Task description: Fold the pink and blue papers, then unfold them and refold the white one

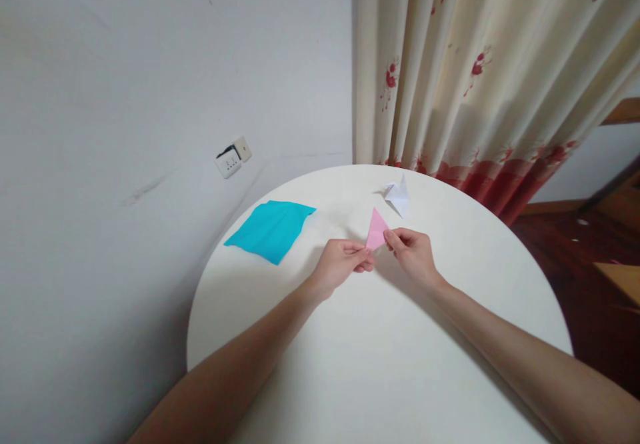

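Note:
A small piece of pink folded paper (377, 231), triangular in outline, is held up between my two hands over the table. My left hand (344, 262) pinches its lower left corner between thumb and fingers. At the paper's right edge, my right hand (413, 252) grips it with thumb and forefinger. Just beyond the hands, a white folded paper crane (399, 195) sits on the table. To the left lies a bright blue sheet (273, 229), slightly wrinkled, with a raised right corner; whether it is paper or cloth I cannot tell.
The round white table (400, 364) stands close to a pale wall (150, 64) with a socket (229, 163) on it. Behind the table hangs a cream curtain (450, 64) with red flowers and a red lower band. Dark floor (560, 244) shows at the right.

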A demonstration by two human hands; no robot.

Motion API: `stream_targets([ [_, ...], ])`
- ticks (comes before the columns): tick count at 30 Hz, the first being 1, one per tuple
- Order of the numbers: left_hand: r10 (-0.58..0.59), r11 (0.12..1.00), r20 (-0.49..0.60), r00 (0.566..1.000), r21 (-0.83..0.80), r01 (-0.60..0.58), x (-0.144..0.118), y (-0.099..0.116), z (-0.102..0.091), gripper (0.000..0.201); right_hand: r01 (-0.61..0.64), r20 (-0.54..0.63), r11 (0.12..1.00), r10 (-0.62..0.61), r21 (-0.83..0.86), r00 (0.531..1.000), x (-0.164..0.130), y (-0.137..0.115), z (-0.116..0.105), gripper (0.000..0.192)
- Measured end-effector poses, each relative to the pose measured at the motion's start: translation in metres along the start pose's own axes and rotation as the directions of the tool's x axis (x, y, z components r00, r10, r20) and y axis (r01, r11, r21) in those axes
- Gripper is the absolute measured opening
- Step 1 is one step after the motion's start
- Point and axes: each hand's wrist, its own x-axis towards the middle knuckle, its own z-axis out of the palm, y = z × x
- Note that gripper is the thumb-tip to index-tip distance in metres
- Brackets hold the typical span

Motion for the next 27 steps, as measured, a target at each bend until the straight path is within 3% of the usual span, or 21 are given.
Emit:
stream_targets([
  [7,0.027,1.0,-0.032,0.999,0.01,-0.026,0.004,-0.002,-0.002,0.026,-0.062,-0.074,0.994,0.069,0.087,0.995,0.008,0.006,-0.008,0.046],
  [11,0.096,0.994,-0.094,0.991,-0.05,-0.101,0.006,0.0,-0.002,0.031,-0.107,0.005,0.988,0.108,0.11,0.994,0.007,0.004,-0.006,0.047],
  [16,0.212,0.977,0.005,0.977,0.002,-0.212,0.009,-0.004,-0.001,0.038,-0.064,0.156,0.997,0.057,0.037,0.986,0.0,-0.003,0.002,0.046],
  [20,0.24,0.968,-0.072,0.968,0.098,-0.233,0.012,-0.012,-0.002,0.039,-0.037,0.186,0.999,0.035,0.01,0.982,-0.004,-0.003,0.004,0.044],
  [27,0.244,0.968,-0.06,0.968,0.071,-0.239,0.012,-0.008,-0.001,0.038,0.008,0.264,0.999,0.002,-0.039,0.965,-0.003,0.001,0.004,0.038],
])
